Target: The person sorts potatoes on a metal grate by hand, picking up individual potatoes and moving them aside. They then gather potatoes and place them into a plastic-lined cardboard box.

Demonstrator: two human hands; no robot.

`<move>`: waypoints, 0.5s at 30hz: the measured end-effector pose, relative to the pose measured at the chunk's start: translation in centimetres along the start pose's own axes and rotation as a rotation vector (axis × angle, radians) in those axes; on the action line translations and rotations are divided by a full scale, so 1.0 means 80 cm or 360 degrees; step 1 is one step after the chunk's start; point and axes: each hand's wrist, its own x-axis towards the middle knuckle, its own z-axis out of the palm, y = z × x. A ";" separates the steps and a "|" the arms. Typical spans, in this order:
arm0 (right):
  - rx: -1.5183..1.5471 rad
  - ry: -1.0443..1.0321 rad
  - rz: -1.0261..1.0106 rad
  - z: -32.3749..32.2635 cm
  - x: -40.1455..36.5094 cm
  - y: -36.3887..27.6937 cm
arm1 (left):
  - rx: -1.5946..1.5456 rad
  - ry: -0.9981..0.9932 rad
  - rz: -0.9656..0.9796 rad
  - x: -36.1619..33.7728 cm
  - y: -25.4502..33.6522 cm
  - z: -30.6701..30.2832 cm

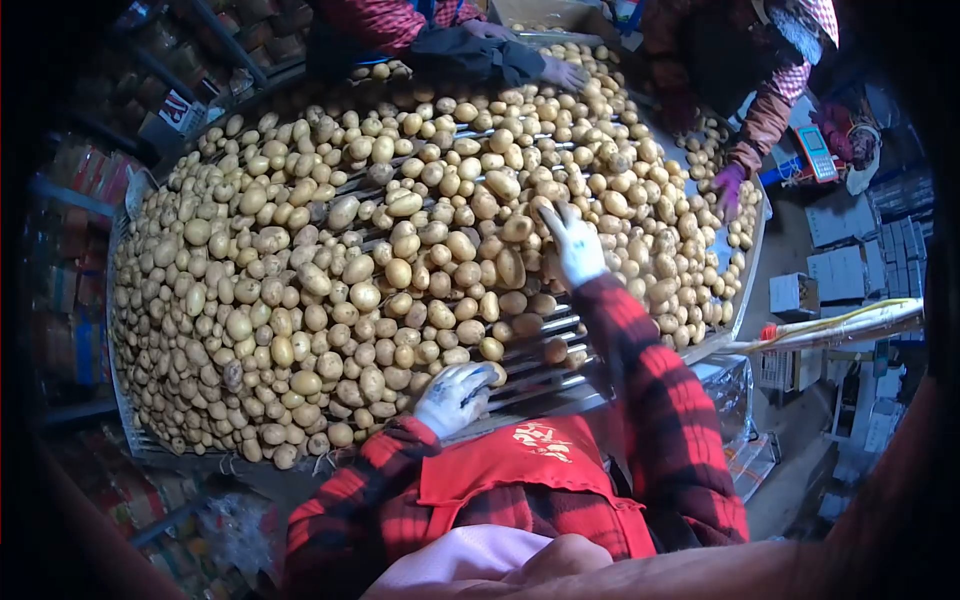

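Note:
Potatoes point(365, 296) of many sizes lie heaped across a wide sorting table with metal bars point(545, 345). My left hand point(455, 398), in a white glove with dark patches, is at the near edge of the heap. Its fingers curl around a small potato point(498, 374), partly hidden by the glove. My right hand point(578, 250), also white-gloved, reaches into the middle of the heap. Its fingers are stretched out and apart, the tips touching potatoes near a brownish one point(517, 229). Bare bars show between my two hands.
Across the table a co-worker's hand point(565, 73) rests on the potatoes. At the right, another person's purple-gloved hand point(730, 188) is over the side strip. A scale display point(816, 153), a wrapped pole point(840, 325) and stacked boxes point(840, 275) stand to the right.

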 end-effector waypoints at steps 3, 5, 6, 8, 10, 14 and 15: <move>-0.0505 -0.0489 0.0230 0.052 0.091 0.016 | 0.0195 0.0070 0.0111 0.048 0.002 0.005; -0.0456 -0.0541 0.0252 0.074 0.111 0.023 | 0.0413 0.0190 0.0147 0.088 0.003 0.010; -0.0473 -0.0684 -0.0007 0.043 0.102 0.019 | 0.0491 0.0246 0.0118 0.111 -0.001 0.015; 0.0018 -0.0463 0.0280 0.012 0.070 0.019 | 0.0687 0.0207 -0.0004 0.159 0.001 0.007; 0.1542 -0.0604 0.0663 0.010 0.039 0.057 | 0.0858 0.0159 -0.0156 0.199 -0.020 0.021; 0.2213 -0.0470 0.0859 0.004 0.040 0.075 | 0.1139 -0.0265 -0.0438 0.245 0.009 0.030; 0.1729 -0.0482 0.0701 0.013 0.056 0.080 | 0.1169 -0.0151 -0.0347 0.245 -0.011 0.044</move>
